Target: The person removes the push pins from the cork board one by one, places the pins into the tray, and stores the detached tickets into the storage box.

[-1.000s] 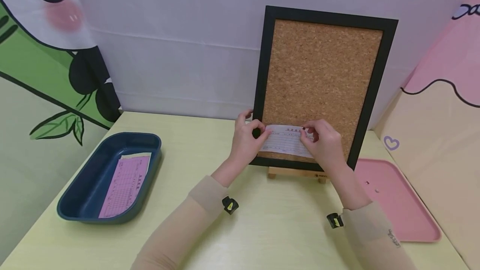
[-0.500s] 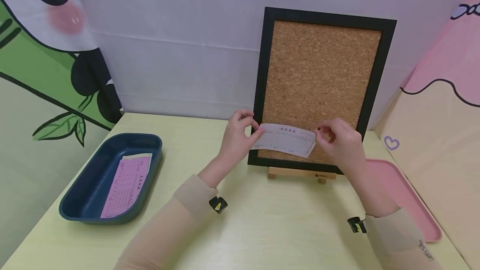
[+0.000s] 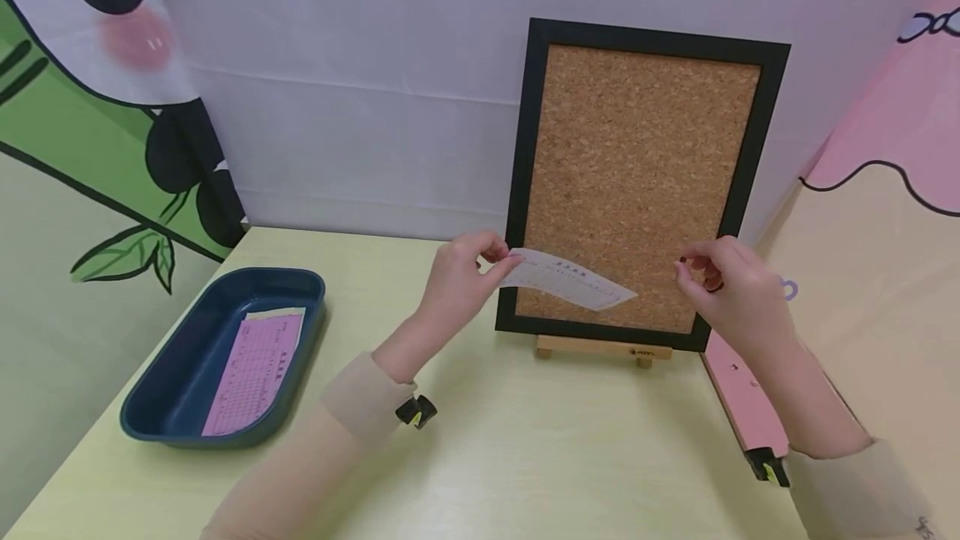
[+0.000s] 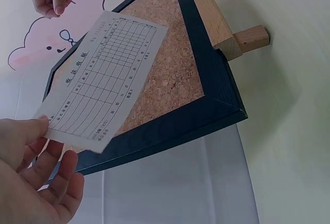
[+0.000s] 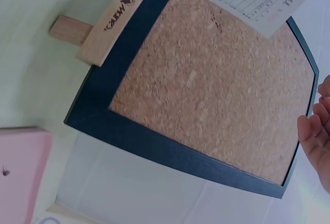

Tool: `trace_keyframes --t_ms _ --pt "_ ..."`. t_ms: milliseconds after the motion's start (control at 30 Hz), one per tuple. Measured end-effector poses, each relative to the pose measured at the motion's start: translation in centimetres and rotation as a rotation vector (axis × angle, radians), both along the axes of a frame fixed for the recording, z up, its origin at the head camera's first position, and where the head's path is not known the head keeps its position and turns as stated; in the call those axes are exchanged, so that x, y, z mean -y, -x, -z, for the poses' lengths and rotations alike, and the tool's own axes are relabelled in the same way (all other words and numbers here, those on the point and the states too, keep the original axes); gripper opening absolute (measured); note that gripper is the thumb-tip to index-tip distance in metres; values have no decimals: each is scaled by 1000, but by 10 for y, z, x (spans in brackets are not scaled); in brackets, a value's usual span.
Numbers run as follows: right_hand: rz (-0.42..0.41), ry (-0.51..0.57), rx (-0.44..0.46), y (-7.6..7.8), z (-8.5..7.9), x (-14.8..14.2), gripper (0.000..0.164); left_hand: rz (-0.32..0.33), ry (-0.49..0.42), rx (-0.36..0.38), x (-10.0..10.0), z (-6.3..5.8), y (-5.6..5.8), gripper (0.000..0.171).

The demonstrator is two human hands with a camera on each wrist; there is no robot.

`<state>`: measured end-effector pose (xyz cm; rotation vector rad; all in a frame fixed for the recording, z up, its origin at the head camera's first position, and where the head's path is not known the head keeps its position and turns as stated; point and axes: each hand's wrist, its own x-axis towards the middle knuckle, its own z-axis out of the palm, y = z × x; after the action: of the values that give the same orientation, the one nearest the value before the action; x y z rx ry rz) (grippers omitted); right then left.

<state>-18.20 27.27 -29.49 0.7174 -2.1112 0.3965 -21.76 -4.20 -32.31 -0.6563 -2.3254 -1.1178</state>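
My left hand (image 3: 461,282) pinches the left end of a white printed receipt slip (image 3: 570,280) between thumb and index finger. The slip slants down to the right in front of the lower part of a black-framed corkboard (image 3: 645,165). Its printed grid shows plainly in the left wrist view, where the slip (image 4: 108,80) has its far end loose. My right hand (image 3: 738,290), by the board's lower right edge, is apart from the paper. Between its thumb and index fingertip is a small dark red pin (image 3: 682,259), too tiny to see in detail.
The corkboard leans on a small wooden easel (image 3: 600,347). At the left stands a dark blue basin (image 3: 150,394) with pink receipt slips (image 3: 253,373) inside. A pink tray (image 3: 738,407) with small bits on it lies under the right forearm. A light cloth (image 3: 360,148) hangs behind.
My right hand has let go of the slip's right end and moved right, keeping the pin. My left hand has drawn slightly left with the slip, which now droops at its right end.
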Motion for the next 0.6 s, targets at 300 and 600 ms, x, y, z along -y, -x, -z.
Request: trace_keyframes --t_ms 300,600 --pt "21 -8 -66 -7 -10 -17 36 -8 27 -57 13 -13 -9 11" --pt "78 -35 -33 -16 -21 -31 35 -55 52 -14 29 -31 -20 12"
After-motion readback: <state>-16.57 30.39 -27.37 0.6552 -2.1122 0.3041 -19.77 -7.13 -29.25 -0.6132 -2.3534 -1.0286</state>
